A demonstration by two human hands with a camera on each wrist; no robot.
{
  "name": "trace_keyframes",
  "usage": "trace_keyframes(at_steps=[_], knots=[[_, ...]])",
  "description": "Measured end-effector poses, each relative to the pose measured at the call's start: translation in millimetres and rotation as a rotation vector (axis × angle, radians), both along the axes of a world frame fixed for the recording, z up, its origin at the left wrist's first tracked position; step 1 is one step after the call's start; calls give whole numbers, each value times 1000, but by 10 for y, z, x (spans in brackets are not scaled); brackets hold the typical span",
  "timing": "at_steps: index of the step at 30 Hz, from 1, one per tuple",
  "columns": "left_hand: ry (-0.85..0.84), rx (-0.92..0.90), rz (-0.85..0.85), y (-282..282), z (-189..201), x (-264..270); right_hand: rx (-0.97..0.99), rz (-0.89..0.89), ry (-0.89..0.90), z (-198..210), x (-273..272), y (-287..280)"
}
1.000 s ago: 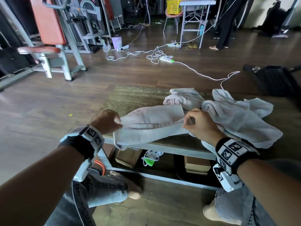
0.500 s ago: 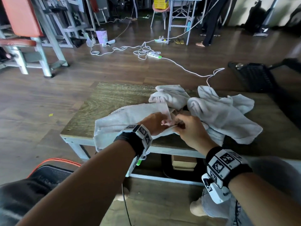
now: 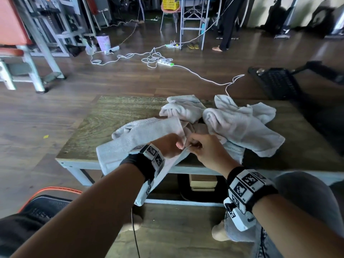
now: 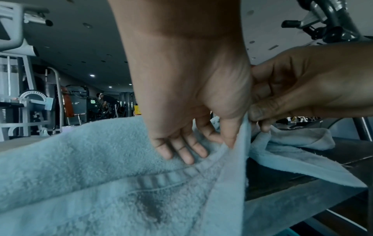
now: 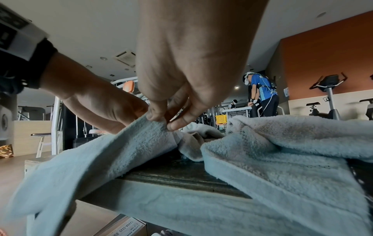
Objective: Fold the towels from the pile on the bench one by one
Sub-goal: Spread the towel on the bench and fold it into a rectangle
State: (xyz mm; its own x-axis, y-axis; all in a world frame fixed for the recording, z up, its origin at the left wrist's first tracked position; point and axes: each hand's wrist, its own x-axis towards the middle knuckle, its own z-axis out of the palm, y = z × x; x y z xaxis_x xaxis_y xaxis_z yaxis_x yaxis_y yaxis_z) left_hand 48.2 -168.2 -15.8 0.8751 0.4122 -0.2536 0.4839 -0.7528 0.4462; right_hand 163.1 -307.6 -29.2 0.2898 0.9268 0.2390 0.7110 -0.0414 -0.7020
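A dark wood-plank floor (image 3: 130, 79) spreads around, crossed by a white extension cord (image 3: 165, 62). Far left stands an orange-padded gym machine (image 3: 13, 25); far centre, a yellow basket (image 3: 168, 2). An orange wall (image 5: 327, 52) backs an exercise bike (image 5: 329, 94).

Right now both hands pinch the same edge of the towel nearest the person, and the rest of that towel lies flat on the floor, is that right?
Not quite. The left hand and right hand do pinch the same edge of the towel, but the head view shows the rest of it lying on the bench, with part hanging over the front edge, not on the floor.
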Motion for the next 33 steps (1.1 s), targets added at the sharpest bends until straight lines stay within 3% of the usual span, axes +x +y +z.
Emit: trace_keyframes(at_steps=[5,9,16,23,27,33], knots=[[-111,-131,99,10,-5,-120,17,-46,9,50,-26,1],[-103,-76,46,-44,34,-192,43,-19,8,101,-64,40],[-282,-47,165,-67,27,-252,131,-15,-27,147,-138,109],[-460,17,475,138,186,-381,179,-30,7,179,-73,132],[-472,-114,351,91,202,-451,182,-70,34,199,-125,179],[-471,-103,217,-28,204,-458,192,-71,37,217,-161,229]])
